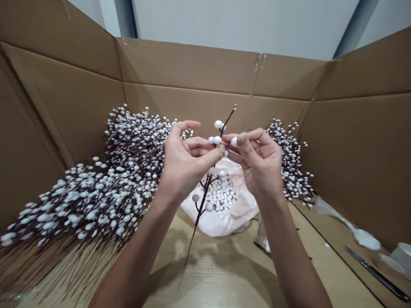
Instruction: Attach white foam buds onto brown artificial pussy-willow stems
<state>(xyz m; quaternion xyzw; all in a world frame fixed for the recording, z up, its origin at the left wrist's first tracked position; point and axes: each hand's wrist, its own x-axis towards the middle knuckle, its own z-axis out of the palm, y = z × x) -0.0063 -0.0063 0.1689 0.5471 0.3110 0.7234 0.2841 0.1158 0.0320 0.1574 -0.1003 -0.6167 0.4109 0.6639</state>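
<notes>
A slender, dark-brown branching stem (205, 191), set with smooth, round white berries on short side twigs, slants through the centre of the frame, its thin bare end pointing lower left. It passes between the thumb and fingers of the left hand (184, 160), which pinch it, index finger raised. Just right of the stem, the right hand (261, 164) closes thumb and fingers about one egg-shaped white berry (234, 141), other fingers loosely curled.

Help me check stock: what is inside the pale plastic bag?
The plastic bag shows many small white balls and some brownish bits; whatever lies beneath that top layer is hidden.
</notes>
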